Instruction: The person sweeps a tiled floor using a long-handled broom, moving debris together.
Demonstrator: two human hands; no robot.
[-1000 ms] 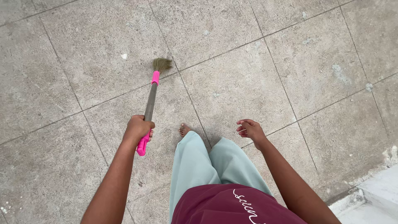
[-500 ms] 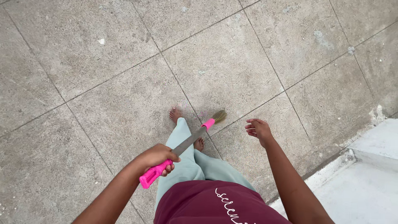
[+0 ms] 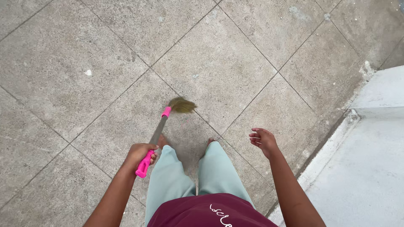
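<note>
left hand (image 3: 141, 154) gripping broom (image 3: 162, 124) by pink handle end | bristles blurred, probably brushing tiled floor (image 3: 219, 63) ahead | light, stiff shaft, soft tip | right hand (image 3: 263, 141) open, empty

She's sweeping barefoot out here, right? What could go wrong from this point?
The broom bristles swing close to the bare toes, so a stroke might clip them. The left hand alone grips near the pink handle end, so the broom could twist or slip. The raised pale ledge beside the right hand could trip a sideways step.
</note>
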